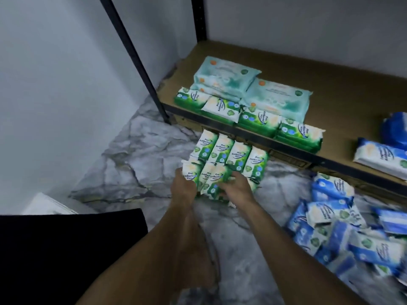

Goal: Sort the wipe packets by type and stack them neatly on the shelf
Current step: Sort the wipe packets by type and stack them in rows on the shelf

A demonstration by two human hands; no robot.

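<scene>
A grey marbled floor [141, 155] holds a low brown shelf [330, 84] with a dark metal frame, and a loose heap of blue wipe packets [343, 227] lies on the floor at the right. On the shelf's left part, two stacks of large pale teal wipe packs [229, 78] sit behind a front row of green Pine Antibacterial packets [259, 119], and a block of matching green packets [229, 155] rests on the floor just before the shelf edge. The left hand [184, 186] and right hand [236, 188] clasp the nearest three packets [209, 177] of that block from either side, fingers curled round their ends.
</scene>
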